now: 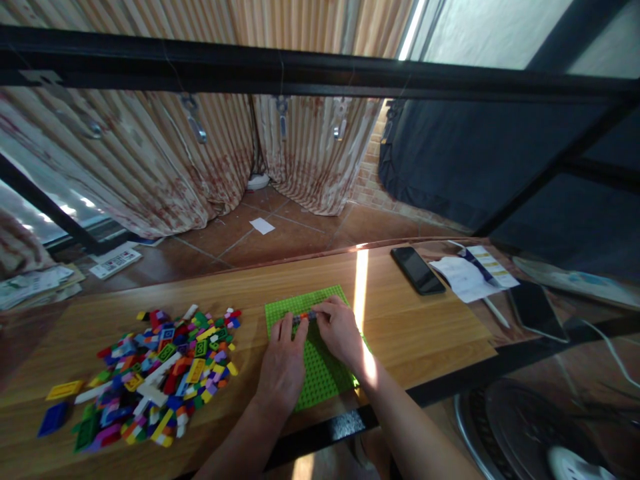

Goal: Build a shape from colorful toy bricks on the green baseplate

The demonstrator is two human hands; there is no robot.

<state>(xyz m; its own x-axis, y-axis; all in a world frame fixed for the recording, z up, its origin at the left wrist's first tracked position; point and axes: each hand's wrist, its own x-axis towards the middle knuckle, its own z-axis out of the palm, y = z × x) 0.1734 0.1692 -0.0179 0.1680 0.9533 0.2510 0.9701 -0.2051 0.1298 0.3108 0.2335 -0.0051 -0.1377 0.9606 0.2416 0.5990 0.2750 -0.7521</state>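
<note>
A green studded baseplate lies flat on the wooden table in front of me. A short row of small coloured bricks sits on it near its far half. My left hand rests on the plate with its fingers stretched forward, fingertips touching the left end of the row. My right hand lies beside it, fingers curled down and pressed onto the right end of the row. A large heap of loose coloured bricks lies to the left of the plate.
A dark phone lies at the table's far right, next to white papers and a second dark phone or tablet. A fan stands below the table's right end. Curtains hang beyond the table.
</note>
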